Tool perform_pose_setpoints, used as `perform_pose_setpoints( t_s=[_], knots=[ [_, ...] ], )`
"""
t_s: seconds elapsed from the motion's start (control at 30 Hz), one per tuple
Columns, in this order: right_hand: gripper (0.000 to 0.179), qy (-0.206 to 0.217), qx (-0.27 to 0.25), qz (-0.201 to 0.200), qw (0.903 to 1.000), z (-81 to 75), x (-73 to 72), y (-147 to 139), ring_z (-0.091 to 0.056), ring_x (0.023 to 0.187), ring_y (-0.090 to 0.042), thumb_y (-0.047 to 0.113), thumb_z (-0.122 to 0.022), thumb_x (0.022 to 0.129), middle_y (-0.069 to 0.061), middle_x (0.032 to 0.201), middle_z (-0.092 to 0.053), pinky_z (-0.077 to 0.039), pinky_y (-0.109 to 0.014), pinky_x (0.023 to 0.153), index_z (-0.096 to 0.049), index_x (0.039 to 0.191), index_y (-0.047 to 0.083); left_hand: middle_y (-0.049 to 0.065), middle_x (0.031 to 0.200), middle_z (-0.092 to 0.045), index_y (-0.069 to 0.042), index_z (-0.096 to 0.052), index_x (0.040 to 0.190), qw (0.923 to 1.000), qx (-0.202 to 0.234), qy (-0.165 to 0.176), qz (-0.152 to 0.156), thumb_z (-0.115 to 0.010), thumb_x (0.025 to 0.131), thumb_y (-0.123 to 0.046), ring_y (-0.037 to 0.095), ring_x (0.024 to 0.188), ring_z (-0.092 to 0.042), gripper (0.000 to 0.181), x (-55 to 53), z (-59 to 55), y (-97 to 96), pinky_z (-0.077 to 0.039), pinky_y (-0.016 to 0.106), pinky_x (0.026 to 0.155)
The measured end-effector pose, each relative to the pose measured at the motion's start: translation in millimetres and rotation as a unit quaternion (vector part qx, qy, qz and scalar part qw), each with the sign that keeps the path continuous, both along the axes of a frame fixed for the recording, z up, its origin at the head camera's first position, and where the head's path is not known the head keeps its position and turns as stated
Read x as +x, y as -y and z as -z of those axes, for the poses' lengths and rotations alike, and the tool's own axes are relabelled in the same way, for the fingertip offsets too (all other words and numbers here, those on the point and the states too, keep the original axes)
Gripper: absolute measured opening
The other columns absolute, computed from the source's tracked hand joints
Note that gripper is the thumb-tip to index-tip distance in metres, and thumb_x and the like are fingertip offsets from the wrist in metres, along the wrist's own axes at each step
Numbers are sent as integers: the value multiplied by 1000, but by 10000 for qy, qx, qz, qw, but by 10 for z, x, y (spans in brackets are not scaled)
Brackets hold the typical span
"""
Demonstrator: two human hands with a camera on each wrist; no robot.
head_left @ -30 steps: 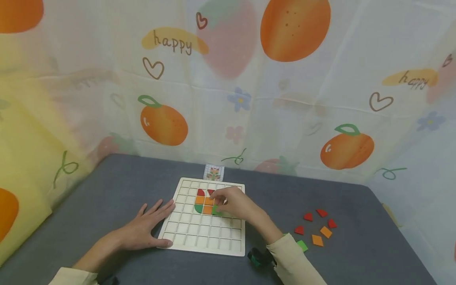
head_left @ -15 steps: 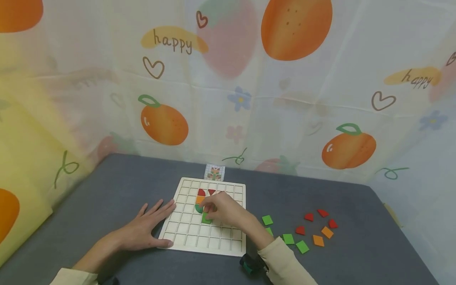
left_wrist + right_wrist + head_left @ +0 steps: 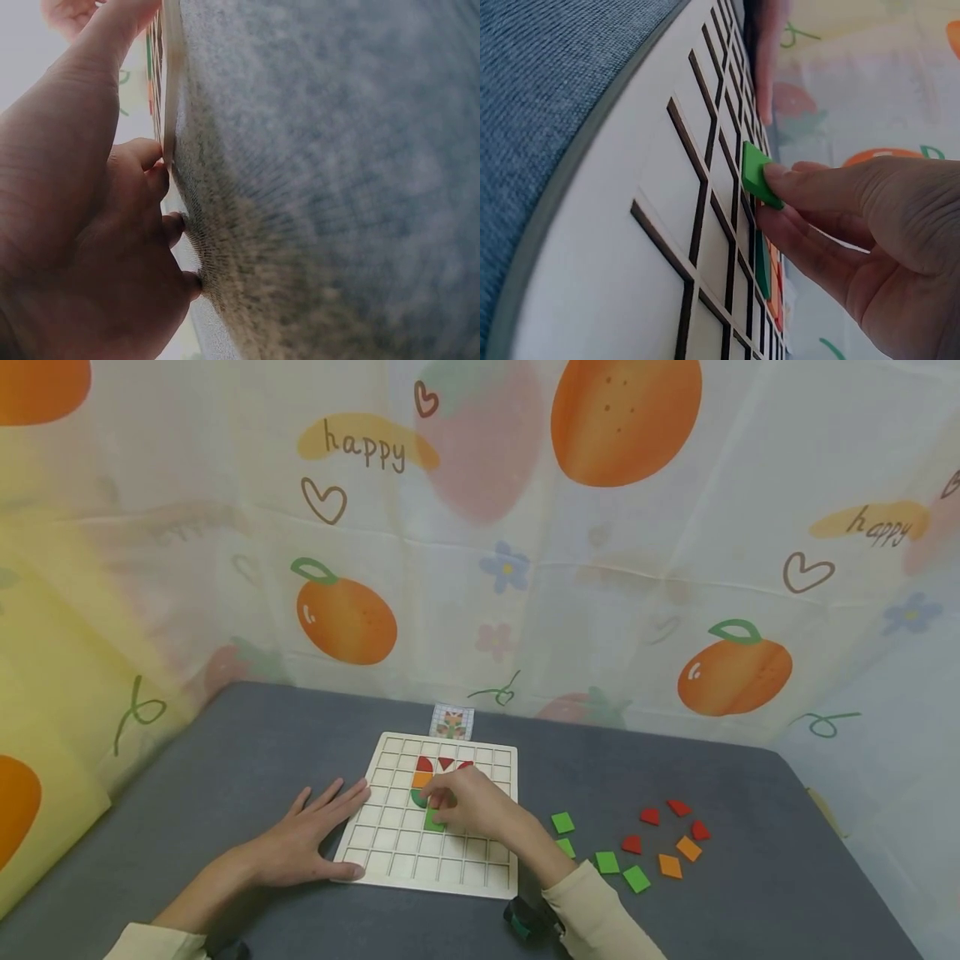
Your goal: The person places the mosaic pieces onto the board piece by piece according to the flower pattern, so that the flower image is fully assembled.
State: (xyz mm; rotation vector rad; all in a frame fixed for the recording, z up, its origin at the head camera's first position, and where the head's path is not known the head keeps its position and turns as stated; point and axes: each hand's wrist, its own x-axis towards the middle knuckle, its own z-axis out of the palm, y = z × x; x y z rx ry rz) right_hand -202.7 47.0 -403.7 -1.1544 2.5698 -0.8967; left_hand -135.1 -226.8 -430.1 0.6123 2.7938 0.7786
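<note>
A pale grid board (image 3: 405,866) lies on the dark table. My right hand (image 3: 474,802) is over its middle, pinching a green square tile (image 3: 434,821) between thumb and fingers. Seen from the right wrist, the green tile (image 3: 756,174) is tilted against the grid, and whether it sits in a cell I cannot tell. Beside the fingers are an orange square (image 3: 422,780), a dark green rounded piece (image 3: 417,798) and red pieces (image 3: 424,764); the hand hides part of this group. My left hand (image 3: 303,839) rests with spread fingers along the board's left edge.
Loose green squares (image 3: 607,862), orange squares (image 3: 670,866) and red pieces (image 3: 632,844) lie on the table to the right. A small printed pattern card (image 3: 452,722) lies behind the board. A patterned cloth (image 3: 585,652) hangs at the table's back.
My right hand has moved left and nearer with the green tile, then held almost still over the last half second. More loose green squares show beside the forearm. The left hand stays put.
</note>
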Motion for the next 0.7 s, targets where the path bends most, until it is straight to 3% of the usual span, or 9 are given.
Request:
perform_pose_setpoints(
  t_s=[0.7],
  knots=[
    [20, -88, -70, 62, 9999, 22, 24, -2, -61, 77, -3, 4, -76, 84, 1, 84, -70, -49, -14, 72, -74, 103, 5, 10, 161, -23, -12, -28, 155, 10000, 22, 39, -21, -72, 75, -65, 46, 146, -11, 106, 9, -11, -5, 4, 70, 108]
  ],
)
